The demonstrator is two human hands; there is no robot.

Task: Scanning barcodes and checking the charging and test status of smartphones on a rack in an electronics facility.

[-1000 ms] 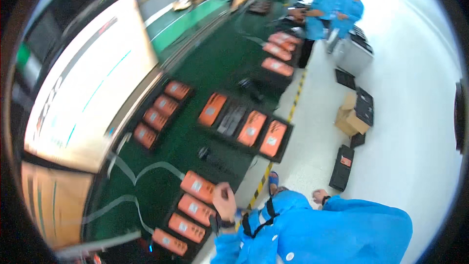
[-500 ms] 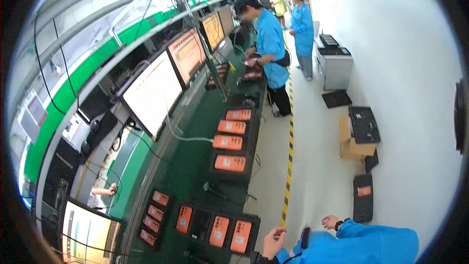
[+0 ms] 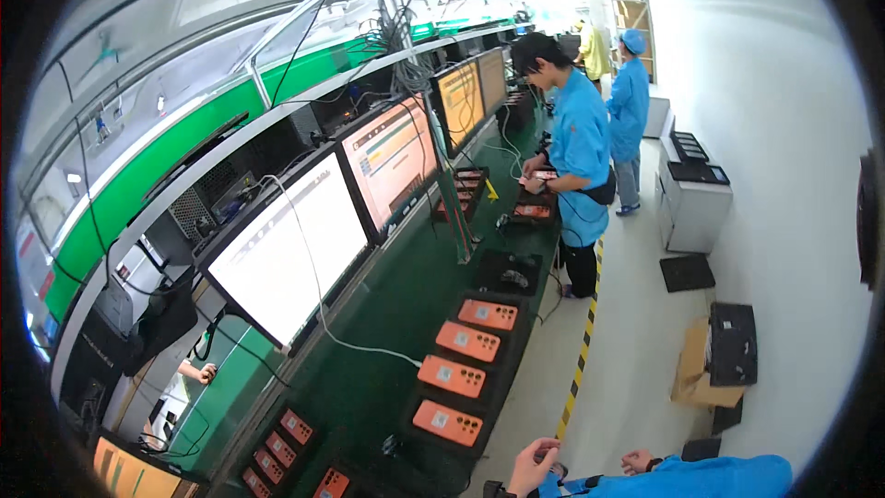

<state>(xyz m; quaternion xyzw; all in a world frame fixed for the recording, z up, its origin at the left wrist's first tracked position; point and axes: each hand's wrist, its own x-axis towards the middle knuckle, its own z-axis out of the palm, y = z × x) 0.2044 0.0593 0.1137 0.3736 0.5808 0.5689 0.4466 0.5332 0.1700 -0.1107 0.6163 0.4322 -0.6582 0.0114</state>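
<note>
Beside the dark green counter [image 3: 355, 387], the left hand [image 3: 533, 467] is hanging with its grip loosely open; the right hand [image 3: 636, 461] is hovering apart, its grip too small to tell. Four orange phones [image 3: 451, 376] are lying in a black tray [image 3: 498, 380] on the counter, one meeting a white cable [image 3: 373, 349].

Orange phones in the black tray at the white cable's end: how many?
4, in a row: farthest phone, second phone, third phone with the white cable at its end, nearest phone. None there looks hidden.
</note>
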